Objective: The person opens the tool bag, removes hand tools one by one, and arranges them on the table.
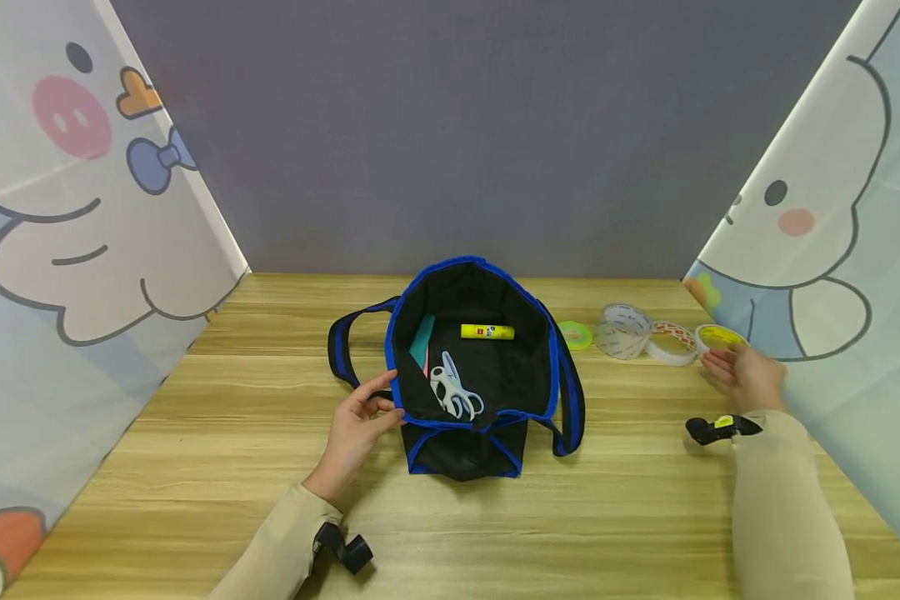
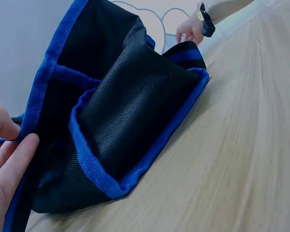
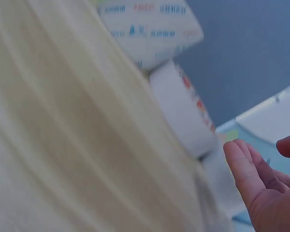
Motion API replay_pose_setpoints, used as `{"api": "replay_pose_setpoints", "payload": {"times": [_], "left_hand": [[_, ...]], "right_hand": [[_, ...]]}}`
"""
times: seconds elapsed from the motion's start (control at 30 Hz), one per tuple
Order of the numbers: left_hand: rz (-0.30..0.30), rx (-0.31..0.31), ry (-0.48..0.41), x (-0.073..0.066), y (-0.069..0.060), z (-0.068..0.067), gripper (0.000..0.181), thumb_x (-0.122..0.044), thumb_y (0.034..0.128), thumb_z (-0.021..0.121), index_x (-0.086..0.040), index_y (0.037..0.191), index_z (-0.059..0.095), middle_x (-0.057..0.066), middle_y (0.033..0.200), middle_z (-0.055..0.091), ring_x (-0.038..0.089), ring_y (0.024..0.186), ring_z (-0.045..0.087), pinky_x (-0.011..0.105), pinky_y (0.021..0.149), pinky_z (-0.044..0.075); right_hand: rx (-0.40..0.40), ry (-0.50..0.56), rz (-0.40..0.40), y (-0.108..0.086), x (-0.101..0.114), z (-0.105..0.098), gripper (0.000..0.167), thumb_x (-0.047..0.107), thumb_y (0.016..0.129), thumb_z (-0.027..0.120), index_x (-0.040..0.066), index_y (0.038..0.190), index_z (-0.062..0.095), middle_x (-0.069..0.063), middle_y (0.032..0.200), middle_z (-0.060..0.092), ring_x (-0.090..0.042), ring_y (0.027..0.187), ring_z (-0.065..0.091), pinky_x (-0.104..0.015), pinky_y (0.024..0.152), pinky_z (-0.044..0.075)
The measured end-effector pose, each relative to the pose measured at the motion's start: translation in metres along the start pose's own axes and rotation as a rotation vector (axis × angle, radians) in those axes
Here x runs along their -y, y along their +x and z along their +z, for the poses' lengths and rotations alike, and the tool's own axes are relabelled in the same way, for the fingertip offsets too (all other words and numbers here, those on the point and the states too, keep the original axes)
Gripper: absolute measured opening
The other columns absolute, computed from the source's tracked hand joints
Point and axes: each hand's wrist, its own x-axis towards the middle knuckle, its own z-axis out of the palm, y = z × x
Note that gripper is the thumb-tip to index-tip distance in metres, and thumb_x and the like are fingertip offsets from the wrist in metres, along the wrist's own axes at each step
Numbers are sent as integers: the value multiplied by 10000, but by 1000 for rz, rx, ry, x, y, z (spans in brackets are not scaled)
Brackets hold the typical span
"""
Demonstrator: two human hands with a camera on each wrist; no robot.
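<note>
My left hand (image 1: 356, 429) pinches the blue-trimmed rim of a black tote bag (image 1: 513, 375) between thumb and fingers; the left wrist view shows those fingers (image 2: 19, 159) on the edge. Inside the bag lie white-and-blue scissors (image 1: 456, 390), a yellow glue stick (image 1: 487, 332) and a teal flat piece (image 1: 422, 340) with a bit of pink beside it. At the right, my right hand (image 1: 750, 379) is beside a tape roll with a yellow core (image 1: 720, 336). Its fingers (image 3: 244, 171) are fairly straight, with the thumb apart; whether they touch the roll is unclear.
Left of that roll stand a white tape roll with a red-patterned core (image 1: 671, 354), a wide clear tape roll (image 1: 622, 332) and a small green roll (image 1: 574, 336). The bag's straps (image 1: 570, 400) spread at both sides. A grey panel (image 1: 457, 142) and printed side curtains border the wooden table (image 1: 570, 533).
</note>
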Motion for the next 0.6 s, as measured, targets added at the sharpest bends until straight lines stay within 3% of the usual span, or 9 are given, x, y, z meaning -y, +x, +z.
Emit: {"api": "replay_pose_setpoints", "payload": {"times": [0.07, 0.17, 0.43, 0.6], "left_hand": [[2, 1, -2, 0, 0, 0, 576, 227, 814, 614, 128, 1371, 505, 84, 954, 593, 96, 786, 625, 264, 711, 615], [3, 1, -6, 0, 0, 0, 578, 225, 815, 614, 127, 1373, 503, 73, 900, 607, 100, 779, 628, 271, 711, 617], [-15, -5, -5, -1, 0, 0, 574, 221, 821, 611, 114, 1376, 511, 82, 919, 604, 107, 787, 624, 305, 723, 622], [-22, -5, -12, -2, 0, 0, 571, 229, 823, 599, 114, 1376, 512, 113, 979, 592, 110, 794, 625, 319, 729, 624]], "right_hand": [[51, 5, -35, -3, 0, 7, 322, -4, 1002, 409, 22, 1323, 407, -154, 663, 664, -244, 589, 702, -347, 657, 622], [130, 12, -65, -10, 1, 21, 156, -9, 1000, 433, -29, 1153, 410, -165, 692, 658, -248, 610, 700, -341, 688, 622], [281, -79, -133, -22, 0, 61, 168, 48, 1003, 535, -15, 1138, 456, -132, 743, 669, -220, 675, 705, -298, 703, 621], [352, -176, -202, -31, -5, 81, 223, 72, 1015, 527, -12, 1212, 464, -95, 758, 681, -188, 690, 710, -276, 677, 619]]}}
